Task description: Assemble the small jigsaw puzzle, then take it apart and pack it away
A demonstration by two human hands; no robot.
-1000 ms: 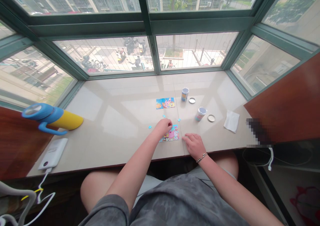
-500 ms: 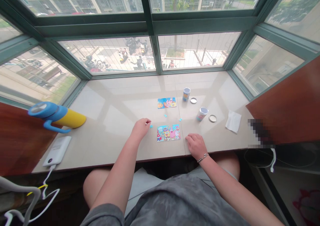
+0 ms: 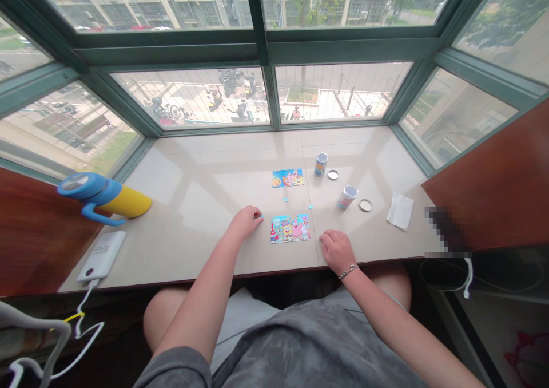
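My left hand (image 3: 246,222) pinches a small blue jigsaw puzzle piece, mostly hidden by the fingertips, left of the nearer puzzle. That nearer jigsaw puzzle (image 3: 290,229), with bright cartoon figures, lies flat between my hands; its top edge has gaps. My right hand (image 3: 337,248) rests on the tabletop to the right of it, fingers curled in and nothing seen in them. Beyond the nearer puzzle lie two loose blue pieces, one puzzle piece (image 3: 285,200) above its middle and another piece (image 3: 311,207) above its right corner. Farther back is a second cartoon puzzle (image 3: 287,178).
Two small cans, a rear can (image 3: 321,164) and a nearer can (image 3: 347,197), stand to the right with round lids (image 3: 333,174) beside them. A white tissue (image 3: 400,211) lies farther right. At left are a yellow-blue bottle (image 3: 128,200) and a white power bank (image 3: 102,256).
My left hand has moved slightly right and closed over the loose blue piece that lay beside its fingertips. My right hand stays put. The view has shifted a little.
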